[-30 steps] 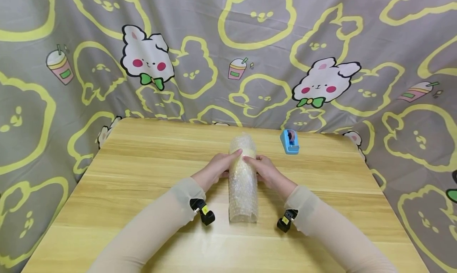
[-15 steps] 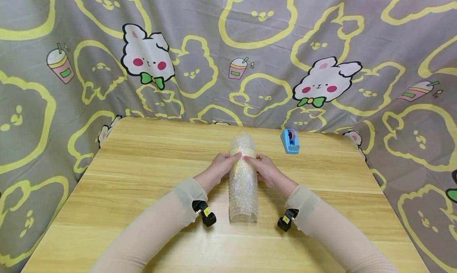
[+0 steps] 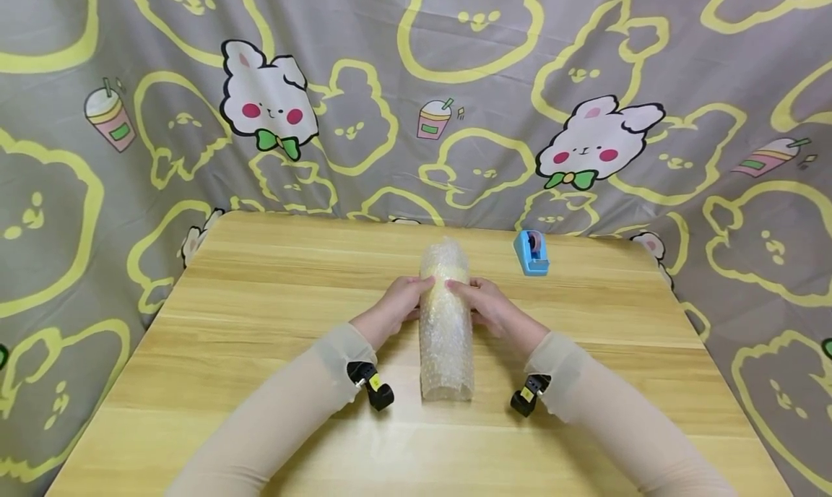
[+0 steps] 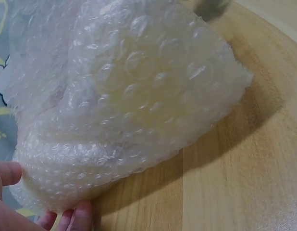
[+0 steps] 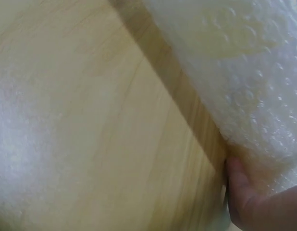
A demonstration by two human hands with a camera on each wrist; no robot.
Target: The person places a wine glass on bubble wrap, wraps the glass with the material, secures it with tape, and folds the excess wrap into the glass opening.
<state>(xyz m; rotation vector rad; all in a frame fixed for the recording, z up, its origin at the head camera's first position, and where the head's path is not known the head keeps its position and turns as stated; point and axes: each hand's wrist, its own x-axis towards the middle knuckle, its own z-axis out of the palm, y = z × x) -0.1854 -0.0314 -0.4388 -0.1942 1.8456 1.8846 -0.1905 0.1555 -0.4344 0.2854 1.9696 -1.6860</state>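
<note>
A long bundle of bubble wrap (image 3: 446,345), rolled around something pale yellowish that I cannot make out, lies lengthwise before me on the table. My left hand (image 3: 398,303) grips its left side past the middle, thumb on top and fingers around the lower side. Opposite it, my right hand (image 3: 492,305) holds the right side the same way, its thumb near the left one. In the left wrist view the bubble wrap (image 4: 139,96) fills most of the picture, fingertips at its lower edge. The right wrist view shows the wrap (image 5: 254,86) with my right hand (image 5: 254,202) against it.
A blue tape dispenser (image 3: 533,253) with a roll of tape stands at the back right of the wooden table (image 3: 260,302). Behind and beside the table hangs a grey curtain (image 3: 364,35) with cartoon prints. Small black cameras sit on both wrists.
The head view has shifted slightly. Both hands keep their hold on the bubble-wrap bundle; the left thumb has drawn back a little toward the left side.
</note>
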